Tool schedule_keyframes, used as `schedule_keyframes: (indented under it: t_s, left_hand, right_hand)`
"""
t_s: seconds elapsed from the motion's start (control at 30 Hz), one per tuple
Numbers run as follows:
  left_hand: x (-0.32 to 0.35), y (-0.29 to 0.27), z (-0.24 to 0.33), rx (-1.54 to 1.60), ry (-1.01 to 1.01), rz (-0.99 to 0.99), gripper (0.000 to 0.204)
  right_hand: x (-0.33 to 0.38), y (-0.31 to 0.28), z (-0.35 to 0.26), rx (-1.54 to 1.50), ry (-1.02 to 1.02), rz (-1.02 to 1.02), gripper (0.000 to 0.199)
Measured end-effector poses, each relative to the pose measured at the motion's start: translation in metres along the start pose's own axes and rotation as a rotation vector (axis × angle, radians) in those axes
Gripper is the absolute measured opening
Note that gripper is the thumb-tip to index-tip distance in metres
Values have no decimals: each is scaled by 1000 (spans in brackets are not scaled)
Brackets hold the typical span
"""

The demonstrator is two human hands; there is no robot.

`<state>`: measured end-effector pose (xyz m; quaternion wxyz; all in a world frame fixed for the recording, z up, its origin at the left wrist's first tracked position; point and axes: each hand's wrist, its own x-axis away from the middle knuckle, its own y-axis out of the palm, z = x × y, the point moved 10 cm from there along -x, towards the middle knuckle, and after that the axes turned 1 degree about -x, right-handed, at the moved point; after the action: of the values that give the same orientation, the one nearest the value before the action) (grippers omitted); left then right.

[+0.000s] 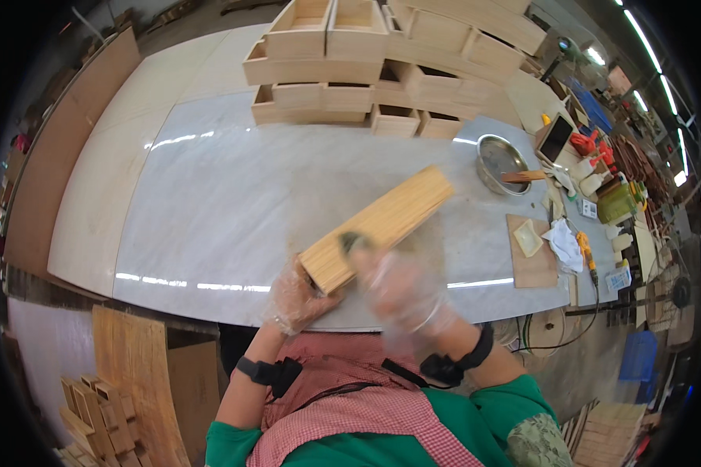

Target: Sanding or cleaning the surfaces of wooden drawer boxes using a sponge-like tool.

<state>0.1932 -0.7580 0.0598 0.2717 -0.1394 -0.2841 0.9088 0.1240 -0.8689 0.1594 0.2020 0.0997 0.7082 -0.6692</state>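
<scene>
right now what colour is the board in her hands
Pale yellow-tan wood with fine lengthwise grain lines on the board; head view.

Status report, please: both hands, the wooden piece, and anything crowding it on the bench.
Left hand grips wooden piece's near end. Right hand, blurred, presses dark pad on top. Metal bowl well clear.

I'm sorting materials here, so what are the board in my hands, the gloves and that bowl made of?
The board looks like bare, unfinished wood: pale with straight grain. The gloves on the left hand and right hand seem thin clear plastic, see-through and crinkled. The bowl looks like shiny metal, probably steel.
</scene>
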Motion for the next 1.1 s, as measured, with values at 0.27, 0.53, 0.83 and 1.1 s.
schedule_keyframes:
  t_s: [0.27, 0.53, 0.83, 1.1]
  left_hand:
    - [2, 3, -13, 245, 35, 46, 70]
    - [5, -8, 4, 346, 73, 116, 65]
    - [-2, -110, 117, 88, 19, 104, 72]
    - [-24, -118, 192, -76, 374, 8, 88]
  right_hand:
    - [23, 5, 196, 45, 359, 268, 16]
    - [71, 3, 227, 189, 412, 119, 20]
    - [17, -118, 155, -750, 512, 242, 29]
    - [-37, -191, 16, -250, -250, 303, 34]
